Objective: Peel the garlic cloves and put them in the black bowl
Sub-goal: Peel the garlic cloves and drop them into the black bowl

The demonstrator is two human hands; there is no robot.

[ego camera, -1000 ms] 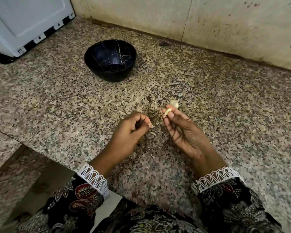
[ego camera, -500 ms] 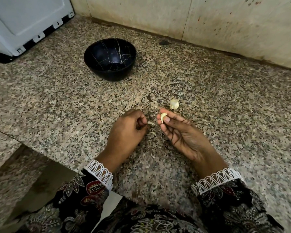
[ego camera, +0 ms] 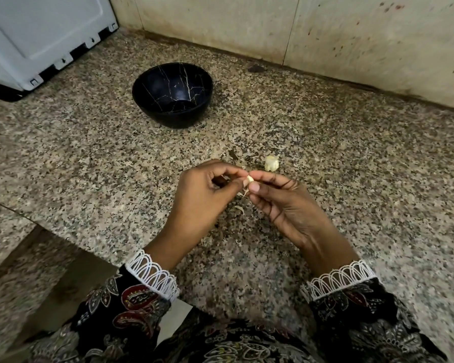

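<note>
Fingers [ego camera: 254,187]: we pinched one garlic clove [ego camera: 249,180] between both hands — left hand [ego camera: 202,192], right hand [ego camera: 286,205].
Spare clove [ego camera: 271,163]: lay on the surface [ego camera: 89,166], just beyond our hands.
Black bowl [ego camera: 172,94]: stood farther back — well apart.

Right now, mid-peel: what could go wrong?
1. The garlic clove is only pinched between the fingertips of the left hand and the right hand; it may slip.
2. The black bowl sits well away, so the carry could drop it.
3. Peel scraps could go along.
</note>
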